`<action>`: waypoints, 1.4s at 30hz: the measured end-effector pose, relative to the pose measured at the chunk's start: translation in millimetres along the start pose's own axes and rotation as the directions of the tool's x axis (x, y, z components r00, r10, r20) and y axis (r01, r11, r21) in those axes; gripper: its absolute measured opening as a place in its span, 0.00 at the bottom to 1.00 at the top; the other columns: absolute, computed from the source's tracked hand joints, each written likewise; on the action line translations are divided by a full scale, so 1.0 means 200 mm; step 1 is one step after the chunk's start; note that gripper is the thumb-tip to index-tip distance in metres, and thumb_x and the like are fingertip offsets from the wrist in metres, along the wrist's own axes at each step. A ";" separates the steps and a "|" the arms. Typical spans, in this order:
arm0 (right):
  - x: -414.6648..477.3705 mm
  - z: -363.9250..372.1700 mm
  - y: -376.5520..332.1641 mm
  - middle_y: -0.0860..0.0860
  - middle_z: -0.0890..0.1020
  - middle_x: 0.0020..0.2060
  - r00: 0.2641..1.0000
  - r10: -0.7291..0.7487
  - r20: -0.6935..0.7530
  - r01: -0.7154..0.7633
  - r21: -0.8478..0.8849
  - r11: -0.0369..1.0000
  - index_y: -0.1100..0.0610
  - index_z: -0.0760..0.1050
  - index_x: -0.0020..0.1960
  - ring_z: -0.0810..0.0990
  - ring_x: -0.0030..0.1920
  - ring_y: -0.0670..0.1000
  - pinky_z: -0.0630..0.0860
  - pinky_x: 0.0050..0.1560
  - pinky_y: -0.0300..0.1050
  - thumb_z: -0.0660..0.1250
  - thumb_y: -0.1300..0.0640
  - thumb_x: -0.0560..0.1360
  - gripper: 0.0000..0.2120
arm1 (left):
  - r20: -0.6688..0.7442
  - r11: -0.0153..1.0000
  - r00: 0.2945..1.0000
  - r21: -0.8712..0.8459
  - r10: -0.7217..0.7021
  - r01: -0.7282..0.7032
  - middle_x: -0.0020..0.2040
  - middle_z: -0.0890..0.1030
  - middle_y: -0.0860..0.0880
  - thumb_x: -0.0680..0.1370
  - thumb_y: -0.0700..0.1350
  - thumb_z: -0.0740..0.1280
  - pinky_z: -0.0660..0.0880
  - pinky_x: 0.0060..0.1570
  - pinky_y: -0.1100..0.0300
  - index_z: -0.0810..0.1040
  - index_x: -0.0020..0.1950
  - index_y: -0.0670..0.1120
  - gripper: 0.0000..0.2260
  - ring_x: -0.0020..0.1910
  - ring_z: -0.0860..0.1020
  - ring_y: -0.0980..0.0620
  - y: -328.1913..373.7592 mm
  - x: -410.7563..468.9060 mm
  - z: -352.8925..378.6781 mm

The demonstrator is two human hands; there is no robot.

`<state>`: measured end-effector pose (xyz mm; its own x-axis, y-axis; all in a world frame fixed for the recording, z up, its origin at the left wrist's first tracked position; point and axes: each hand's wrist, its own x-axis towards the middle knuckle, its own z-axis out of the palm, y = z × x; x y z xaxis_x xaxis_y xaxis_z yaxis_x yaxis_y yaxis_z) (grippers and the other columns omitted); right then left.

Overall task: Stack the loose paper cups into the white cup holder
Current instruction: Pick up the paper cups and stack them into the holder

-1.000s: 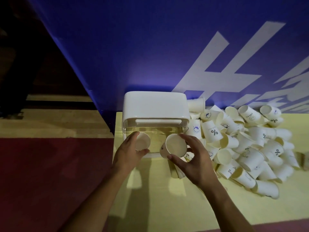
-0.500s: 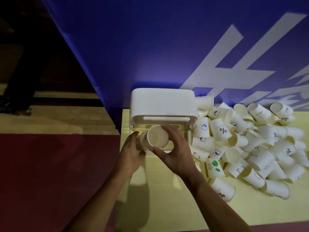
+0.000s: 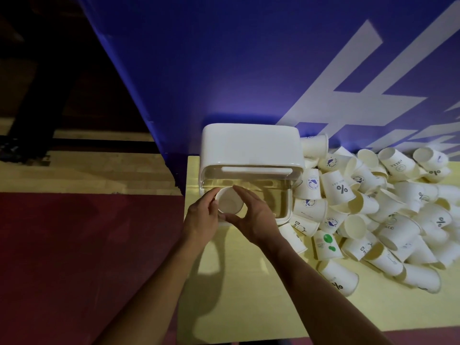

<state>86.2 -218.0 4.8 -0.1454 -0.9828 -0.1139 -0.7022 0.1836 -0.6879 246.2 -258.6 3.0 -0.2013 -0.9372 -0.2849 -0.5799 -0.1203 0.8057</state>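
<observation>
Cup (image 3: 229, 202): plain white paper, mouth facing the camera, base pointing toward 12 o'clock into the holder (image 3: 249, 145). It sits at the 9 o'clock end of the holder's clear front opening, roughly level with the lip. Only one rim shows; whether another cup is nested under it cannot be told. Left grip (image 3: 202, 215) curls round the cup's 9 o'clock side, fingers on the wall just below the rim. Right grip (image 3: 256, 215) arcs round the 3 o'clock side, with the thumb toward 6 o'clock and the fingertips over the rim near 12 o'clock, so both pinch the same cup between them. Judgement: the step in hand is seating this cup in the left bay. To do it well, keep the cup's axis in line with the bay, press lightly so the thin wall does not buckle, push from the rim and not the side, and let the left grip steer while the right feeds it in. Holder: white rounded top with a slot under the front edge and a transparent lower shell, through which the yellow bench (image 3: 249, 282) shows. The 3 o'clock bay looks unoccupied. Pile (image 3: 373, 207) of loose cups, some printed with "%" or blue logos, lies at 3 o'clock and touches the holder's side. Most of the task remains. A blue wall (image 3: 224, 58) stands at 12 o'clock.
</observation>
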 end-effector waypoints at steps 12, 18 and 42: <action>-0.14 -0.16 -0.05 0.46 0.73 0.74 1.000 0.006 -0.009 -0.006 0.063 0.998 0.46 0.65 0.78 0.70 0.73 0.44 0.67 0.69 0.36 0.73 0.35 0.72 0.40 | -0.108 0.998 0.993 -0.028 0.054 -0.058 0.67 0.80 0.51 0.83 0.46 0.65 0.72 0.57 0.63 0.74 0.73 0.50 0.17 0.66 0.78 0.51 0.09 -0.13 -0.03; -0.31 -0.65 0.08 0.43 0.78 0.68 0.974 0.099 -0.203 -0.092 0.043 0.995 0.47 0.73 0.73 0.75 0.66 0.42 0.73 0.67 0.43 0.75 0.43 0.74 0.30 | -0.073 0.960 0.961 -0.057 0.268 -0.273 0.60 0.81 0.59 0.81 0.46 0.67 0.79 0.55 0.56 0.76 0.68 0.55 0.15 0.56 0.81 0.58 0.44 -0.19 0.06; -0.71 -2.19 1.88 0.41 0.82 0.53 0.781 0.534 -0.324 -0.424 0.353 0.834 0.47 0.79 0.62 0.81 0.52 0.41 0.81 0.53 0.46 0.75 0.47 0.75 0.18 | 0.421 0.632 0.903 0.677 0.086 -0.376 0.70 0.75 0.44 0.76 0.68 0.64 0.67 0.68 0.46 0.63 0.77 0.50 0.36 0.70 0.69 0.42 1.72 0.19 2.30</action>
<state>-463.1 -0.4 76.0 -0.7143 -0.6630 -0.2241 -0.2779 0.5625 -0.7787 -323.8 -185.5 29.8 -0.5642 -0.7184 -0.4069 -0.8256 0.4981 0.2652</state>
